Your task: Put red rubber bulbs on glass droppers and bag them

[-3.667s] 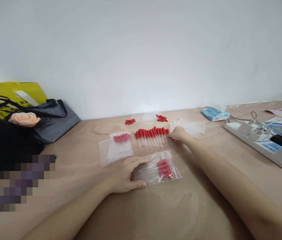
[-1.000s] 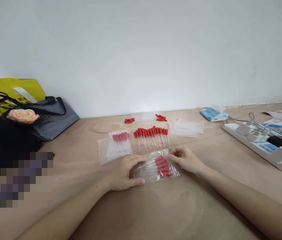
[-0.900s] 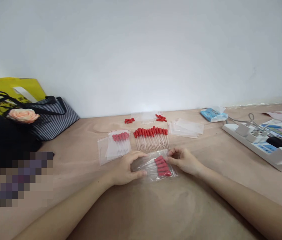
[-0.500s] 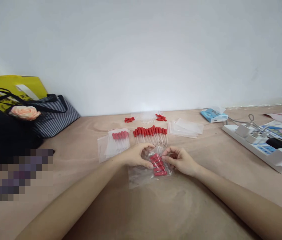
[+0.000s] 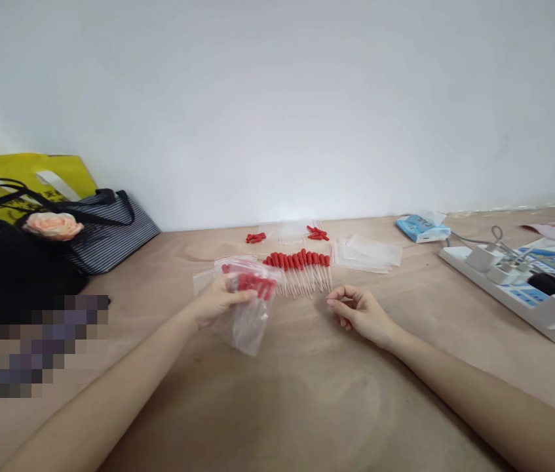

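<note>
My left hand (image 5: 215, 300) grips a clear plastic bag (image 5: 250, 328) with several red rubber bulbs inside, held over the filled bag at the left of the row. My right hand (image 5: 358, 314) rests above the table with its fingers curled and thumb near the fingertips; nothing shows between them. Beyond the hands lies a row of clear droppers with red bulbs (image 5: 297, 262). Loose red bulbs (image 5: 256, 238) and more red bulbs (image 5: 317, 233) lie near the wall, on either side of thin clear tubes (image 5: 293, 239). Flat clear bags (image 5: 365, 254) are stacked right of the row.
A white power strip (image 5: 503, 282) with plugs and cables stands on the right, behind it a blue tissue pack (image 5: 422, 227). Yellow (image 5: 68, 174) and striped bags (image 5: 110, 236) and dark cloth (image 5: 12, 275) fill the left. A wall bounds the wooden table (image 5: 282, 406).
My left hand has moved left, carrying the bag of red bulbs with it. My right hand has let go of the bag and stayed nearly in place.
</note>
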Available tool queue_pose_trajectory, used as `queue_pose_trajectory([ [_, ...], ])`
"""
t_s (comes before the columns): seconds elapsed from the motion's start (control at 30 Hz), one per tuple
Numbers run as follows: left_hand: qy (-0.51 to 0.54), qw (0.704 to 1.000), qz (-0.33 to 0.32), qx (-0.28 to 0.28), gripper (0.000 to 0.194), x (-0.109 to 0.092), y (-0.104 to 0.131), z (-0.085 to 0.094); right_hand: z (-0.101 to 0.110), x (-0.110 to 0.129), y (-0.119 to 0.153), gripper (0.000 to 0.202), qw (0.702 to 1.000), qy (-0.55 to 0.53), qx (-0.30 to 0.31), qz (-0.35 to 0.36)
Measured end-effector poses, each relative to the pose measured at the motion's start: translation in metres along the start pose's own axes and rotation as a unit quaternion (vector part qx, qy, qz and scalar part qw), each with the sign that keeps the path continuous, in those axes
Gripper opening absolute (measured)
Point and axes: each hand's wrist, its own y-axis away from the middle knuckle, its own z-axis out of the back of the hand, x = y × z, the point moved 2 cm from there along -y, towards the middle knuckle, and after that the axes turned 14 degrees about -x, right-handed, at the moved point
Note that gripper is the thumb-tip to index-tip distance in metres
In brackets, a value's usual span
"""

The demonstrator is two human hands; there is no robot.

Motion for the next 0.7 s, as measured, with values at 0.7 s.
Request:
queue_pose_trajectory([
  [0.7,-0.319,0.881,0.022,-0.348,0.027,0.040,-0.066,0.114,-0.004,-0.008,-0.002,0.017,0.996,0.066,0.022,0.047],
])
